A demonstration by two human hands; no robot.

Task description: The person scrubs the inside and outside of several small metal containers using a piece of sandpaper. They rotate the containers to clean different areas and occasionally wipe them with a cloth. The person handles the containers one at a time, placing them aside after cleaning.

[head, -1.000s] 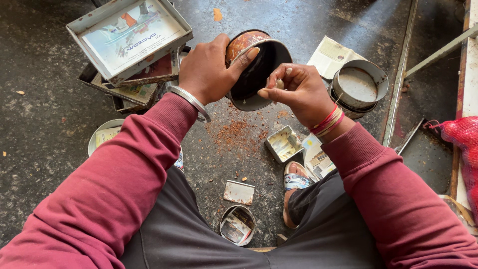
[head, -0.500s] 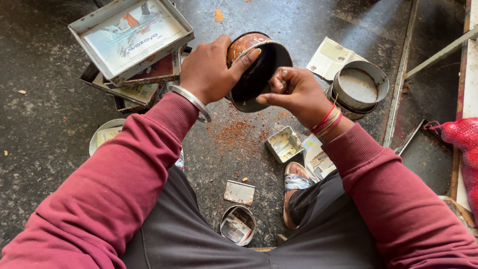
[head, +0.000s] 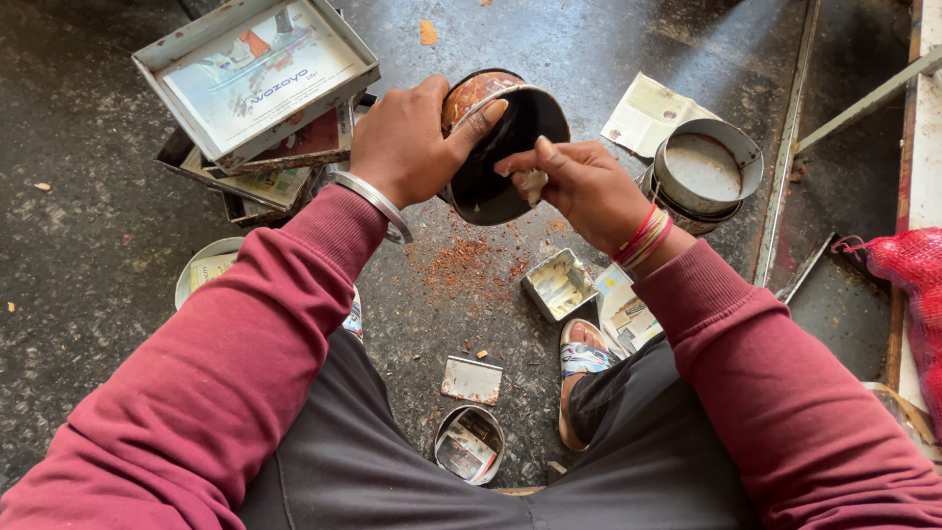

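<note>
My left hand [head: 417, 142] grips a round metal tin [head: 496, 147] by its rim, tilted so its dark inside faces me, with rust-brown showing on its outer wall. My right hand [head: 579, 182] pinches a small pale wad [head: 533, 182] and presses it against the tin's inner edge. Both hands are above the dark floor, over a scatter of reddish rust dust [head: 461, 265]. Both sleeves are maroon. A metal bangle sits on my left wrist, and red and pale bands on my right.
Stacked rectangular tin trays [head: 255, 79] lie at the upper left. Round tins [head: 706, 172] and a paper sheet [head: 653, 108] lie at the right. A small square tin [head: 559, 285], a flat metal piece [head: 471, 380] and a small round tin [head: 469, 444] lie near my sandalled foot [head: 584, 358]. Red mesh bag [head: 908, 270] at the right edge.
My right hand has shifted a little along the tin's inner rim with the wad. The left hand keeps the tin in the same tilt.
</note>
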